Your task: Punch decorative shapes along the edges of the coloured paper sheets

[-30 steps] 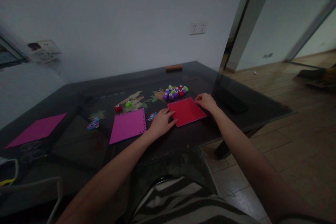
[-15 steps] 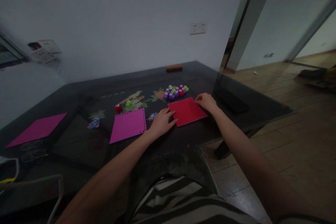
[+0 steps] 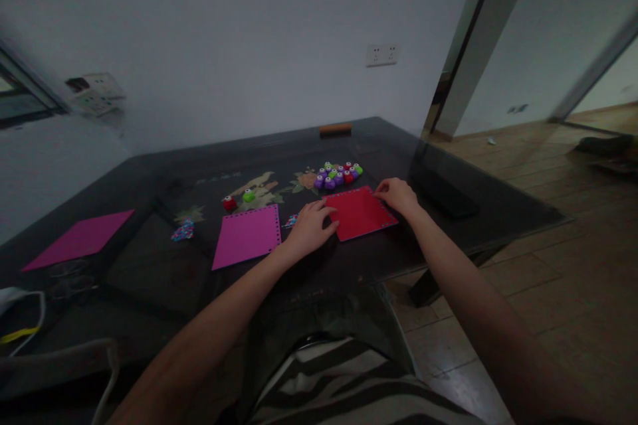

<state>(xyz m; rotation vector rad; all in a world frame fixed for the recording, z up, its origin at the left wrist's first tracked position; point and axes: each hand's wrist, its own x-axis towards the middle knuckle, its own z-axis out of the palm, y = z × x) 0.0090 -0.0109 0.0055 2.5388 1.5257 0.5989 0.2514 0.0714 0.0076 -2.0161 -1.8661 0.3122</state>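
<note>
A red square sheet (image 3: 361, 212) with small marks along its edges lies on the dark table. At its left edge rests my left hand (image 3: 310, 229), fingers stretched out, thumb apart and near the sheet. The fingertips of my right hand (image 3: 400, 197) are pinched together at the sheet's far right corner; whatever is between them is too small to make out. Partly behind my left hand is a little pile of pink, blue and white bits (image 3: 291, 220). To the left lies a magenta sheet (image 3: 248, 236) with dots or holes along its top and right edges.
Several purple, green and red eye-topped pieces (image 3: 339, 176) cluster beyond the red sheet. A red piece (image 3: 229, 203) and a green piece (image 3: 248, 196) stand behind the magenta sheet. Farther left are another bits pile (image 3: 183, 230) and a second magenta sheet (image 3: 82, 239). A black flat object (image 3: 446, 194) lies right.
The whole view has shifted slightly, so things appear a little farther right. Both hands keep nearly the same places at the red sheet.
</note>
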